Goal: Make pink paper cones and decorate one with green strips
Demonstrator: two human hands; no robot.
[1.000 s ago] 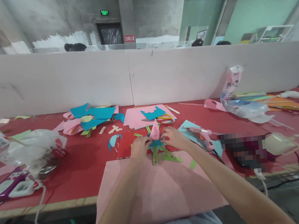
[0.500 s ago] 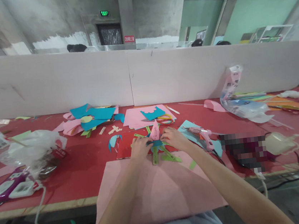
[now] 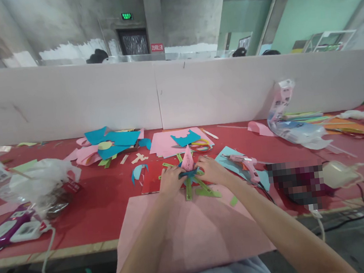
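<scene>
A small paper craft stands in front of me, made of a pink pointed paper piece (image 3: 188, 160) with handwriting, a blue paper band (image 3: 191, 174) at its foot and green paper strips (image 3: 188, 191) fanning outward. My left hand (image 3: 171, 180) pinches the blue band's left end, where a dark edge shows. On the other side my right hand (image 3: 210, 169) has its fingers closed at the band's right end. Beneath the craft is a red sheet (image 3: 149, 182). A large pink sheet (image 3: 193, 236) covers the near table edge under my forearms.
Right of my hands lies a pink glue gun (image 3: 250, 168) on light-blue paper (image 3: 226, 160). Scissors (image 3: 202, 144) rest on pink sheets behind the craft. Paper scraps (image 3: 117, 141) and a plastic bag (image 3: 32, 182) are leftward. A white partition (image 3: 114, 96) borders the table's back.
My fingers have shifted slightly around the blue band, and its ends now look bent up more. The pink point has tilted or moved a little left. Both hands stay at the craft.
</scene>
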